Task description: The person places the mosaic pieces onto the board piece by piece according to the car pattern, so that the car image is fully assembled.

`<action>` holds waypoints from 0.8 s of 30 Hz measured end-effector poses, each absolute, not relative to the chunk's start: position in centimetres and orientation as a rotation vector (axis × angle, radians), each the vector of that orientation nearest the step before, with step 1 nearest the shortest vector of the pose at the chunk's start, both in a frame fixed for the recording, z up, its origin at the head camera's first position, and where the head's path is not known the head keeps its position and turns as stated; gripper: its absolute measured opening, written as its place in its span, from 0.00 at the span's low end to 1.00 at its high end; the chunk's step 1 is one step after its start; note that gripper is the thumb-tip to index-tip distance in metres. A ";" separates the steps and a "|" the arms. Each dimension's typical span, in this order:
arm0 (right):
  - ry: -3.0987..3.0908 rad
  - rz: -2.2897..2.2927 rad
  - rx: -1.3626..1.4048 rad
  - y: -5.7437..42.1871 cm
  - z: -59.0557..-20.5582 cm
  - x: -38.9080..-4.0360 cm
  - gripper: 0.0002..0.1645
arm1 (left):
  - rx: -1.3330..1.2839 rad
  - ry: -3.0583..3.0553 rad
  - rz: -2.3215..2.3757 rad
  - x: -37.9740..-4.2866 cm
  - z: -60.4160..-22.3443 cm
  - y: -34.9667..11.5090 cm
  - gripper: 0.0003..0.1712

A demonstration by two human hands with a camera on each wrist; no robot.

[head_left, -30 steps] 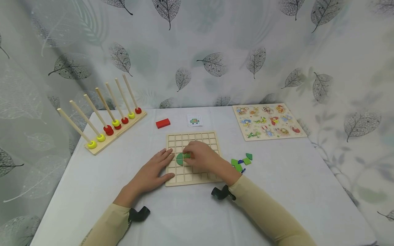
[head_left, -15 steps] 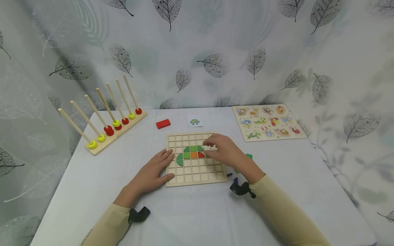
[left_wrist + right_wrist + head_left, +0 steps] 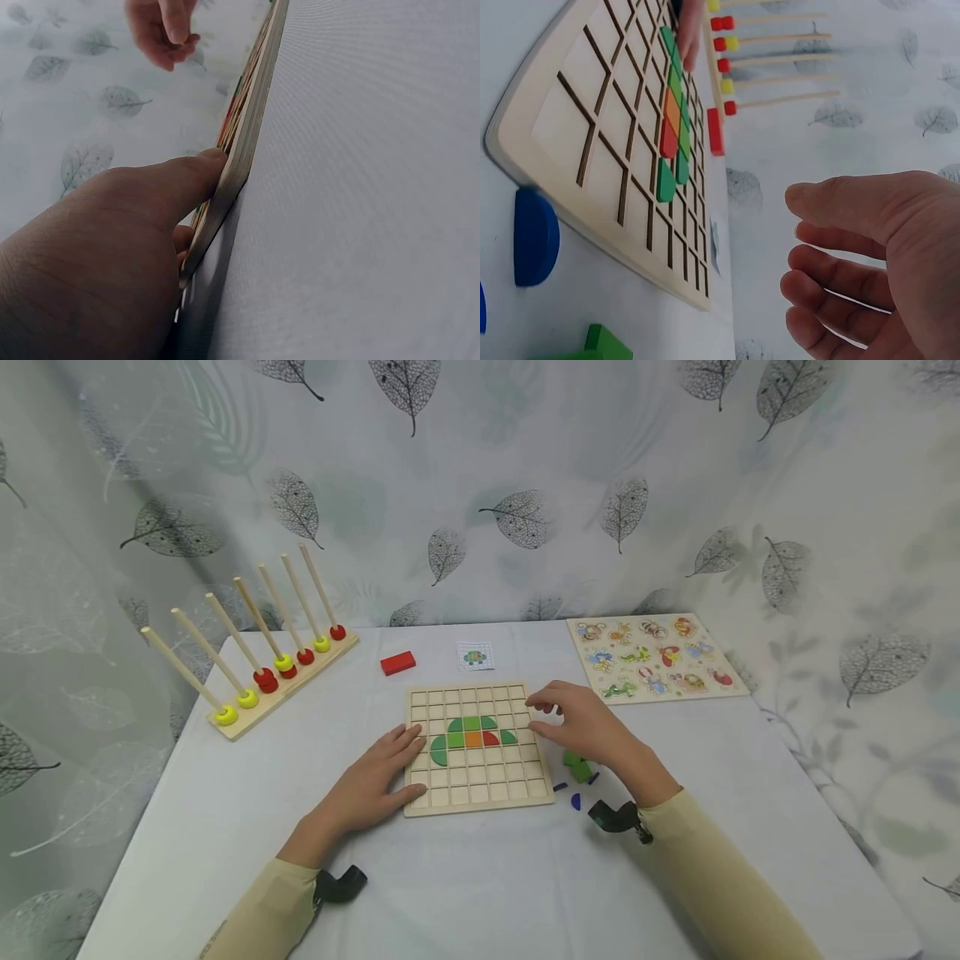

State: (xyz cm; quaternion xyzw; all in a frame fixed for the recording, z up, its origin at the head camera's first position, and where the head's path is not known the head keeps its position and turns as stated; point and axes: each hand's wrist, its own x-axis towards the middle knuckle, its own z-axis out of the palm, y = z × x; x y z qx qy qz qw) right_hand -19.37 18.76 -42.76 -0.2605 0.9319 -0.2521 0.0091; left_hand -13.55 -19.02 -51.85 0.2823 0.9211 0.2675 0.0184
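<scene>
9 coloured pieces (image 3: 473,739): green, orange and red, set in cells of the wooden grid board (image 3: 495,775).
Left hand (image 3: 378,777): rests at the board's left edge, fingers straight (thumb on the rim).
Right hand (image 3: 588,722): raised near the board's right edge, grip slack, thumb apart from loosely bent fingers.
Green pieces (image 3: 579,768) and blue pieces (image 3: 576,802): loose on the table (image 3: 465,893), right of the board.
Farther back: 7-rod peg stand (image 3: 277,696), red block (image 3: 397,662), picture card (image 3: 476,656), picture puzzle (image 3: 653,680).
</scene>
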 end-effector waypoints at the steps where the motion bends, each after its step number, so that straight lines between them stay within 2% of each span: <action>1: 2.910 -0.786 -0.812 18.9 -42.8 -19.4 0.21 | 0.876 2.861 0.830 -13.5 -51.8 -19.0 0.48; 24: 2.904 -0.716 -0.663 23.9 -43.4 -17.5 0.18 | 0.889 2.861 0.816 -13.5 -51.7 -19.1 0.47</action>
